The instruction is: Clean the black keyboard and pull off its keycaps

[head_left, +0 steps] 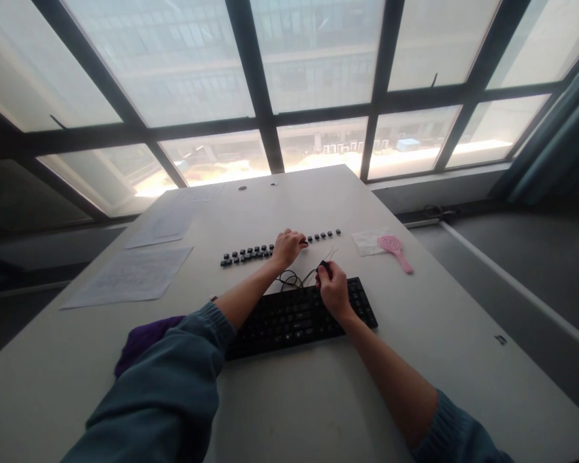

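A black keyboard (289,321) lies on the white table, its cable (289,279) coiled behind it. Beyond it, several small black keycaps (251,254) stand in rows. My left hand (288,248) reaches over to these rows, fingers closed at a dark keycap near their right part. Above the keyboard's right part, my right hand (332,284) is closed around a small black object (324,265) with thin wires sticking out beyond it; the fingers partly hide what it is.
Printed papers (135,276) lie at the left, and a purple cloth (147,341) is beside my left sleeve. To the right, a pink brush (394,247) overlaps a clear plastic bag (367,242). Windows stand past the far table edge (318,170).
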Action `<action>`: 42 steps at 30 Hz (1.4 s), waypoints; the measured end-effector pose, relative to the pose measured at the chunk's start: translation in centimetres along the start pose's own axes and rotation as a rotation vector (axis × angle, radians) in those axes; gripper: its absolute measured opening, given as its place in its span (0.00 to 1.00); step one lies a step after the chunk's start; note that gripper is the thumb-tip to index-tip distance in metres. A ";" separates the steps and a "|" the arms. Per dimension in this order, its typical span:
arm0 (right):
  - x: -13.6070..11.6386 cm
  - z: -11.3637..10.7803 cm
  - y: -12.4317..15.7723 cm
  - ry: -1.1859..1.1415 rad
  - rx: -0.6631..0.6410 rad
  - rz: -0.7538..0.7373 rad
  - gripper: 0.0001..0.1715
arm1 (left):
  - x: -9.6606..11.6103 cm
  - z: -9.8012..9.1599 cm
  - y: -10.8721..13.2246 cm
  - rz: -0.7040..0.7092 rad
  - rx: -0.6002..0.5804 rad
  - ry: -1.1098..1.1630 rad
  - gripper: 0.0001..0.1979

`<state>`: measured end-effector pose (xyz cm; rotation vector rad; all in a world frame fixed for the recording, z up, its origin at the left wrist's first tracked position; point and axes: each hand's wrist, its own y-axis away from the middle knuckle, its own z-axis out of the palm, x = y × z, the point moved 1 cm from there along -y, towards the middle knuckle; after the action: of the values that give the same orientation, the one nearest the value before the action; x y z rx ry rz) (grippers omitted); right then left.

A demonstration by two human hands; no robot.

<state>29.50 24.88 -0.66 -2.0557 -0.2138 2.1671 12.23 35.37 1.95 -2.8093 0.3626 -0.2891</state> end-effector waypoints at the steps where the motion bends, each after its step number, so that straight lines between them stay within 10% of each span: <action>1: 0.0 0.0 0.0 -0.001 -0.004 0.000 0.14 | -0.1 0.1 0.0 0.000 -0.004 -0.007 0.06; 13: -0.2 0.0 -0.1 -0.079 0.007 0.023 0.14 | 0.6 -1.0 0.3 0.006 -0.004 -0.033 0.06; 23: -1.6 -1.0 -0.7 -0.140 0.025 0.005 0.13 | 6.4 -5.6 8.1 0.028 0.017 0.224 0.12; 29: -1.7 -1.9 0.3 0.234 -0.222 -0.248 0.09 | 8.2 -4.6 12.6 -0.043 0.020 0.397 0.16; 42: -1.2 -1.9 0.7 0.319 -0.327 -0.213 0.10 | 8.1 -2.3 14.6 -0.039 0.025 0.469 0.04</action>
<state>31.43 23.97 0.31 -2.3833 -0.7505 1.7429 16.21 19.01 0.85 -2.7016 0.3978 -0.9584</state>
